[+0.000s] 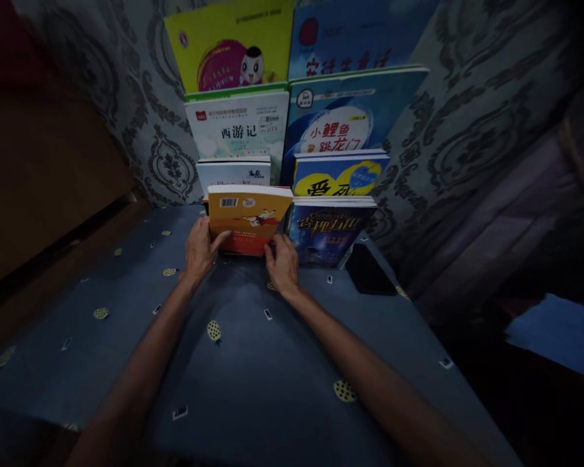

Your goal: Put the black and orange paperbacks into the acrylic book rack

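An orange book (246, 217) stands upright at the front of the left row of books, a barcode at its top left corner. My left hand (200, 250) grips its left edge, thumb across the cover and fingers behind. At its lower right edge my right hand (282, 261) holds it with bent fingers. Close by on the right stands a dark blue book (328, 233). Behind the orange book are a pale book (233, 170), a white-green book (238, 126) and a yellow-green book (228, 45), one behind another.
In the right row, a yellow and blue book (340, 174), a teal book (345, 117) and a blue book (360, 35) rise toward the patterned wall covering (165, 155). A black phone (370, 269) lies on the blue cloth (243, 389) by the dark blue book.
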Action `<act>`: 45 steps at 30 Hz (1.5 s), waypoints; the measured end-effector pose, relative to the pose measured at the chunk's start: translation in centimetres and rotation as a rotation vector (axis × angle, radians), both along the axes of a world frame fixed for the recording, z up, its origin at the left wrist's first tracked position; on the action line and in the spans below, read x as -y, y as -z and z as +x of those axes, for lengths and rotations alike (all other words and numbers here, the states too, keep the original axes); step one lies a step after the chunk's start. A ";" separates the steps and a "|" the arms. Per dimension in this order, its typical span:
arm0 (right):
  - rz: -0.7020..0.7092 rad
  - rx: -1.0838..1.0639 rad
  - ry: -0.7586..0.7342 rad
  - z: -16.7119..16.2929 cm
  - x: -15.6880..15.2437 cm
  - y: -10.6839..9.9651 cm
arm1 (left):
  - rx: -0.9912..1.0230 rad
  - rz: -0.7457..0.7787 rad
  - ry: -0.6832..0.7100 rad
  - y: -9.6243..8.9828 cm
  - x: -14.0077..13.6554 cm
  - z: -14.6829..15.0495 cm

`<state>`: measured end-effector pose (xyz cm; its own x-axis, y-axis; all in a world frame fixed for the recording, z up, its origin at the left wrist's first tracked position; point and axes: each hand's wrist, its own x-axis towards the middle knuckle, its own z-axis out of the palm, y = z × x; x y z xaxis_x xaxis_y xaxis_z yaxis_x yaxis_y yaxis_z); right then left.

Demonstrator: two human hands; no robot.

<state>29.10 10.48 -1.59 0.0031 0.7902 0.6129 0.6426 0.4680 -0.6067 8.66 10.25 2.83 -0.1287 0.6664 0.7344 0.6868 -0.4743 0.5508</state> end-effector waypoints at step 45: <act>0.137 -0.197 -0.185 -1.6 1.0 -5.3 | -0.036 0.063 -0.004 -2.4 0.4 0.0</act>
<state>27.55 9.48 3.75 -0.0039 0.6986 0.7156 0.4151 0.6521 -0.6344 8.69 9.84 5.23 -0.1038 0.6185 0.7789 0.7079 -0.5042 0.4946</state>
